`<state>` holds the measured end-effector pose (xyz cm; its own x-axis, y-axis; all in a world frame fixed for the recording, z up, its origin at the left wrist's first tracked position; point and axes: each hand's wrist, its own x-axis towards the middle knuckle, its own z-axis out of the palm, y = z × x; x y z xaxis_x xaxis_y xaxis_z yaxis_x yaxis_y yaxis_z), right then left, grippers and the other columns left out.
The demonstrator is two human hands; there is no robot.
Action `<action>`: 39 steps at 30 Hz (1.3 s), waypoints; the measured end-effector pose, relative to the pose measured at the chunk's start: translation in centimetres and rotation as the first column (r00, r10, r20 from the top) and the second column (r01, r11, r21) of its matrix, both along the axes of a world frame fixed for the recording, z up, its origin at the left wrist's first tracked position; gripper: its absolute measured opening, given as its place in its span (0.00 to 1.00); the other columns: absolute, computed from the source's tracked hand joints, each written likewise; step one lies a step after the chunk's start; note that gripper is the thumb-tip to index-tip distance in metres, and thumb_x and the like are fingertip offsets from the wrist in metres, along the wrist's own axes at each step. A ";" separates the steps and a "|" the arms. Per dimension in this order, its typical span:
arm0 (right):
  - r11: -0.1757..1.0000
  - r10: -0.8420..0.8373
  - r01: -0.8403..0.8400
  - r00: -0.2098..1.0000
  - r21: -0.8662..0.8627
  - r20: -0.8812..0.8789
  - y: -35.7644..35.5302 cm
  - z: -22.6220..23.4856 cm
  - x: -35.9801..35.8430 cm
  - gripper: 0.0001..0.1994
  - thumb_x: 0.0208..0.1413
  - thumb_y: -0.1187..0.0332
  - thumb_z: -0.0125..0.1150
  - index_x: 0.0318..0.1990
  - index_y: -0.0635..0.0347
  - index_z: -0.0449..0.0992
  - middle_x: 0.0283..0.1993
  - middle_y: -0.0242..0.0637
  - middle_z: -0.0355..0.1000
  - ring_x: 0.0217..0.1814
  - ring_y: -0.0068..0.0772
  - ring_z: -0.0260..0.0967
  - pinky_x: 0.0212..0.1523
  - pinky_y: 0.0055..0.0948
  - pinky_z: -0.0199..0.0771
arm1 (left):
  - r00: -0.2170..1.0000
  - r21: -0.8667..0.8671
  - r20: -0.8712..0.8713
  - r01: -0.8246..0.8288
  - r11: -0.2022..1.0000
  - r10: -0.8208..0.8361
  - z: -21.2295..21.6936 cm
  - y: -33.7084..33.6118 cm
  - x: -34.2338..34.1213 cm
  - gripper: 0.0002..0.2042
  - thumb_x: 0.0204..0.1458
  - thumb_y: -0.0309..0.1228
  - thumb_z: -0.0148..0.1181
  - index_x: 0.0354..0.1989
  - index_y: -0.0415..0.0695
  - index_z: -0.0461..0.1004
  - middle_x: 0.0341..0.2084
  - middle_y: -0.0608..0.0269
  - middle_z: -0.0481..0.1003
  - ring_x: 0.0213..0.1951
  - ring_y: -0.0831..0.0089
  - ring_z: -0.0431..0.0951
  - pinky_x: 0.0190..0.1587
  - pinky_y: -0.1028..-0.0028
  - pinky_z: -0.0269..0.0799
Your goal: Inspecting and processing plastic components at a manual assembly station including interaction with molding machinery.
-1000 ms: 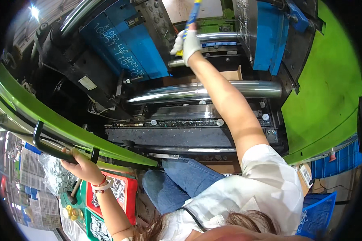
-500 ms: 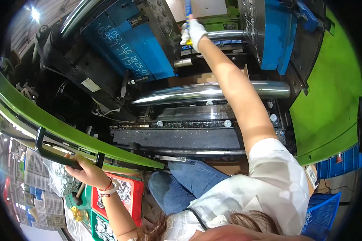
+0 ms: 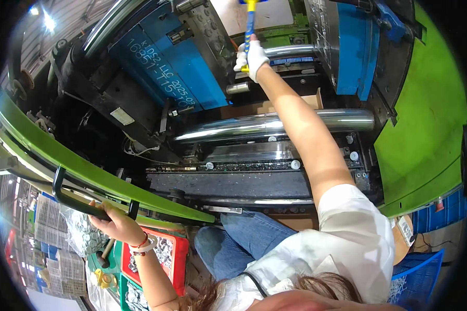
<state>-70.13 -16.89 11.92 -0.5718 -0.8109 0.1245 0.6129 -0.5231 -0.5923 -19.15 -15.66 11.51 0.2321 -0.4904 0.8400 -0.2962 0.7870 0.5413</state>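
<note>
**Both hands occupied at the open moulding machine**

Nearest the camera, the person's white sleeve (image 3: 358, 233) and blue jeans (image 3: 238, 249) filled the lower middle of the view. Low on the left, the left hand (image 3: 117, 224) was clenched around the black door handle (image 3: 78, 199), which was fixed to the green sliding guard (image 3: 88, 171) of the machine. A red bracelet sat on that wrist. Just below the hand stood a red crate (image 3: 174, 256) holding small grey parts, with a mallet (image 3: 104, 254) lying near it.

Farther in, past the guard, a thick polished tie bar (image 3: 233, 129) ran across the machine bed, and the right forearm crossed in front of it.

At the far end of that outstretched arm, the right hand (image 3: 251, 57), in a white glove, was grasping the yellow tool handle (image 3: 250, 26), fingers wrapped tight around it. The handle stood nearly upright, its top end cut off by the upper edge of the view. It rose between the blue mould half (image 3: 176, 67) on the left and the blue platen block (image 3: 353, 46) on the right, well up inside the machine.
</note>
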 end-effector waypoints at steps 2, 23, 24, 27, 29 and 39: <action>0.988 -0.107 0.113 0.992 -0.105 0.067 -0.4 1.0 0.3 0.30 0.59 0.34 0.32 0.23 0.52 0.61 0.11 0.31 0.54 0.07 0.31 0.50 0.10 0.40 0.61 | 1.000 -0.004 0.000 0.010 1.000 -0.010 0.1 -0.1 0.1 0.14 0.59 0.25 0.49 0.52 0.36 0.63 0.34 0.65 0.65 0.30 0.81 0.63 0.34 0.82 0.61; 0.939 0.141 -0.131 0.990 0.318 -0.007 3.0 -1.9 10.7 0.30 0.58 0.35 0.36 0.21 0.53 0.63 0.11 0.31 0.57 0.07 0.33 0.54 0.12 0.42 0.65 | 0.998 -0.050 0.037 -0.051 0.997 0.053 0.4 0.2 -0.1 0.13 0.58 0.23 0.49 0.50 0.34 0.64 0.38 0.61 0.66 0.37 0.74 0.67 0.44 0.77 0.64; 0.930 0.139 -0.136 0.990 0.341 0.014 3.6 -2.3 10.2 0.27 0.60 0.38 0.39 0.23 0.51 0.62 0.12 0.26 0.52 0.09 0.26 0.48 0.12 0.34 0.54 | 0.998 -0.054 0.048 -0.046 0.997 0.048 0.5 0.2 0.0 0.13 0.58 0.23 0.49 0.50 0.34 0.64 0.38 0.61 0.67 0.37 0.74 0.67 0.44 0.77 0.65; 0.977 -0.012 0.023 0.998 0.211 -0.054 5.6 -2.9 7.9 0.26 0.60 0.39 0.37 0.24 0.51 0.62 0.12 0.25 0.51 0.09 0.26 0.48 0.12 0.35 0.57 | 1.000 -0.018 0.006 -0.028 0.999 0.028 0.4 0.1 -0.1 0.13 0.58 0.23 0.50 0.51 0.35 0.65 0.37 0.61 0.67 0.37 0.74 0.68 0.44 0.76 0.65; 0.990 -0.117 0.118 0.993 0.081 -0.014 6.2 -2.6 7.0 0.27 0.60 0.38 0.35 0.21 0.50 0.61 0.11 0.26 0.50 0.09 0.28 0.49 0.13 0.36 0.59 | 0.999 -0.106 0.025 -0.030 0.994 0.033 0.2 0.1 -0.3 0.13 0.58 0.23 0.50 0.51 0.34 0.64 0.37 0.61 0.68 0.36 0.74 0.68 0.44 0.76 0.65; 0.949 -0.040 0.050 0.998 0.312 -0.040 3.2 -3.1 12.1 0.25 0.61 0.41 0.40 0.26 0.55 0.65 0.14 0.30 0.57 0.09 0.31 0.54 0.14 0.41 0.66 | 0.999 -0.057 0.017 -0.026 0.998 0.027 0.6 0.6 -0.7 0.13 0.58 0.25 0.50 0.49 0.33 0.65 0.38 0.60 0.67 0.37 0.73 0.68 0.44 0.76 0.65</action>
<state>-58.07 -13.69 8.78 -0.6084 -0.7857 -0.1120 0.5701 -0.3346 -0.7503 -19.81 -15.02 12.08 0.2286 -0.4356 0.8706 -0.3265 0.8082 0.4901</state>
